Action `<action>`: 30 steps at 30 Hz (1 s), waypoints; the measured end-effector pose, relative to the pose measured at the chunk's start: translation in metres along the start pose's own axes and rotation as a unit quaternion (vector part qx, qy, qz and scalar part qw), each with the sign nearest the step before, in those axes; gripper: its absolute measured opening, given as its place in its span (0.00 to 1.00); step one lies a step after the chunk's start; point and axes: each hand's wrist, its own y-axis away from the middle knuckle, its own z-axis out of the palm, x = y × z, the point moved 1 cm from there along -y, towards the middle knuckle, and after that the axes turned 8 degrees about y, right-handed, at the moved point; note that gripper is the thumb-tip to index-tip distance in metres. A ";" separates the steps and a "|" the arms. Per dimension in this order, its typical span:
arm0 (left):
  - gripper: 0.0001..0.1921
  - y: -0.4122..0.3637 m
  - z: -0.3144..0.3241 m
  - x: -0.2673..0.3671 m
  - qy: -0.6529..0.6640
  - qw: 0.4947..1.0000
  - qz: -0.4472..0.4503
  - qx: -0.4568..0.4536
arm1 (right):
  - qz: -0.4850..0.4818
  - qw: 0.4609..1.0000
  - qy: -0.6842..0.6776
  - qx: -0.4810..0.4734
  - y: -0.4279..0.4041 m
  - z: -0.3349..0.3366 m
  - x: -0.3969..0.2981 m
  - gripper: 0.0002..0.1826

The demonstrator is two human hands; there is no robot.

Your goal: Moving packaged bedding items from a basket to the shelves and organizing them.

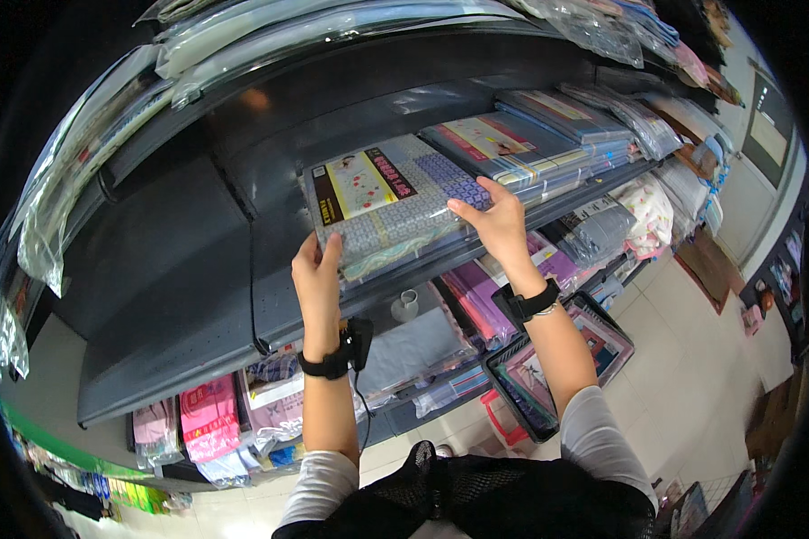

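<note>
A stack of plastic-wrapped patterned textile packs (404,219) lies on a dark metal shelf (168,323). My left hand (318,269) grips its near left corner, thumb on the top pack and fingers down the side. At the front right part of the same stack, my right hand (495,219) rests with thumb and forefinger apart on the top pack's edge; its other fingers are hidden. The top pack is grey and purple with a printed picture label. Just right of it sits a stack of blue striped packs (492,145). Both wrists wear black straps with small devices.
More wrapped textiles (620,121) sit farther right on this shelf. Bagged goods (263,50) hang over the edge of the shelf above. A lower shelf holds pink packs (210,411) and grey packs (411,350). A black plastic basket (536,431) with packs stands below my right forearm.
</note>
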 end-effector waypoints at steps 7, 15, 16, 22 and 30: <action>0.24 0.078 0.024 0.042 0.128 0.989 0.057 0.038 | 0.051 0.956 -0.287 -0.028 0.032 -0.045 -0.013 0.36; 0.23 0.164 0.083 0.065 0.144 0.986 0.058 -0.060 | 0.199 0.882 -0.380 -0.197 0.098 -0.193 0.051 0.25; 0.24 0.176 0.092 0.061 0.172 0.978 0.032 -0.112 | 0.306 0.831 -0.424 -0.190 0.114 -0.215 0.071 0.22; 0.26 0.235 0.173 -0.024 0.192 0.867 -0.186 -0.422 | 0.366 0.830 -0.414 -0.077 0.259 -0.347 0.139 0.28; 0.28 0.342 0.250 -0.187 0.235 0.775 -0.386 -0.442 | 0.510 0.806 -0.300 0.025 0.351 -0.386 0.211 0.21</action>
